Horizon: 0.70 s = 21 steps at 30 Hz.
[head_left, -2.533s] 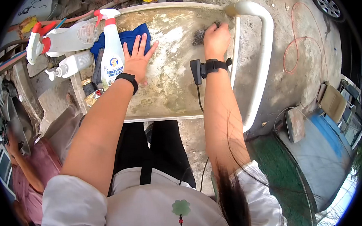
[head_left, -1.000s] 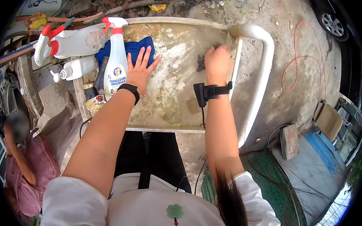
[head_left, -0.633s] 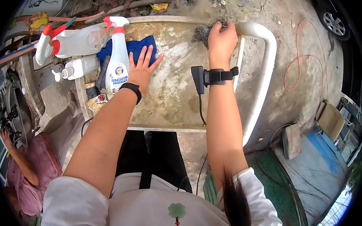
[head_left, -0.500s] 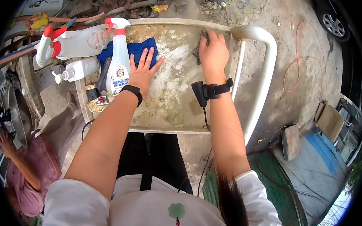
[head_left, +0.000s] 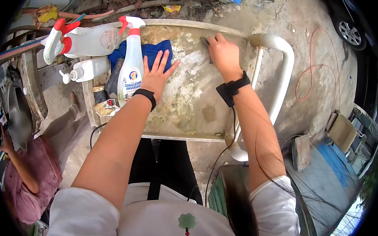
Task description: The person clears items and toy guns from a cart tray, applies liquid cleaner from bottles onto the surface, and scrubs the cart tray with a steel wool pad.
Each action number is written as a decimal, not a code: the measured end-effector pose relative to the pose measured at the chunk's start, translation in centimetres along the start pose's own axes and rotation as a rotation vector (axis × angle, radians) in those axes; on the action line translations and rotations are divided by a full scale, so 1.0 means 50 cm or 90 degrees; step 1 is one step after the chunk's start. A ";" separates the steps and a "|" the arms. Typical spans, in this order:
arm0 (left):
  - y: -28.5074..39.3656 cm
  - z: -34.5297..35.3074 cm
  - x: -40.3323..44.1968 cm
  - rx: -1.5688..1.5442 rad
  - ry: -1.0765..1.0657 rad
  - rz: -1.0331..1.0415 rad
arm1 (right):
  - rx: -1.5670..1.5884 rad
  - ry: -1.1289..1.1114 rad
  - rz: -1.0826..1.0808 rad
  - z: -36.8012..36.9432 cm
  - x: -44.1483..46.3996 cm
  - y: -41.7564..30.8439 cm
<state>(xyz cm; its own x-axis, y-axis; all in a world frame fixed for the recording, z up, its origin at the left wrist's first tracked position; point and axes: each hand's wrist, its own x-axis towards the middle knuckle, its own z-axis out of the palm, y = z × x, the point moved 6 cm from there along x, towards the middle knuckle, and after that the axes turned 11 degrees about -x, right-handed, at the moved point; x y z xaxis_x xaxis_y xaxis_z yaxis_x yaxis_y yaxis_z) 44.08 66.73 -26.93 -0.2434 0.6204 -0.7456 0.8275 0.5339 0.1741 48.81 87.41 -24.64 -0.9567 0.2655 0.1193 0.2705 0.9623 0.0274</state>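
Stained concrete ground [head_left: 303,18] in daylight, a dark car [head_left: 349,32] toward the right edge.

dark pad [head_left: 205,41]: mostly behind right hand [head_left: 225,54] | blue cloth [head_left: 152,48]: partly behind spray bottle [head_left: 131,57] | car [head_left: 349,34]: cut off

Dark scourer [head_left: 205,41] on stained tabletop [head_left: 185,94]

We see a stained, pale-rimmed counter [head_left: 189,113] bearing a blue cloth [head_left: 163,45], a labelled spray bottle [head_left: 131,69], a white pump bottle [head_left: 94,68] at its left end and a dark scrubber [head_left: 205,41].
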 end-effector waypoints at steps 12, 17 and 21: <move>0.000 -0.006 0.001 0.016 -0.002 -0.009 | -0.033 -0.011 0.014 -0.001 0.087 -0.108; -0.006 -0.002 -0.003 -0.026 0.039 0.021 | -0.112 -0.045 0.036 0.018 0.071 -0.032; -0.008 -0.002 0.000 -0.035 0.033 0.026 | -0.242 -0.217 0.232 0.007 -0.001 0.105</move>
<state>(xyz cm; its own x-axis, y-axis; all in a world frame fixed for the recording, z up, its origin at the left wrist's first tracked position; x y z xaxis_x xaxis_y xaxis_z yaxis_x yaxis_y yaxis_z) 43.73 66.57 -26.93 -0.2376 0.6707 -0.7026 0.8083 0.5377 0.2399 50.25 92.49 -24.85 -0.7596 0.6364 -0.1345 0.5445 0.7352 0.4037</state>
